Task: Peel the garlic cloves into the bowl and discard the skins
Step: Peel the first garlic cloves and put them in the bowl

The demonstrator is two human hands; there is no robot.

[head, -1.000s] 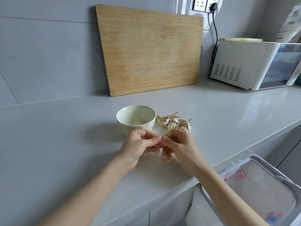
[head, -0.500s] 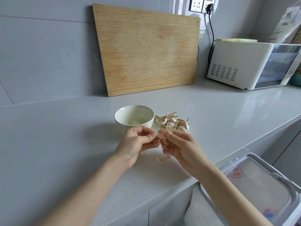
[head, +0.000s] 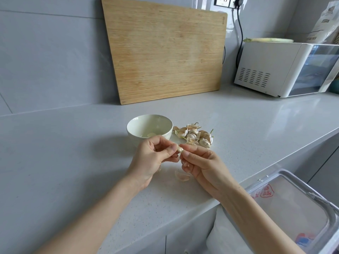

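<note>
Fingers of my left hand and right hand curl in and pinch one small pale garlic clove between them, above the grey speckled bench, just in front of the one round white ceramic bowl. Compared with half a second ago, the hands sit slightly apart, showing me the clove and more of the one loose papery skin beneath. One peeled clove lies in the bowl. Roughly seven unpeeled cloves are piled just right of it.
</note>
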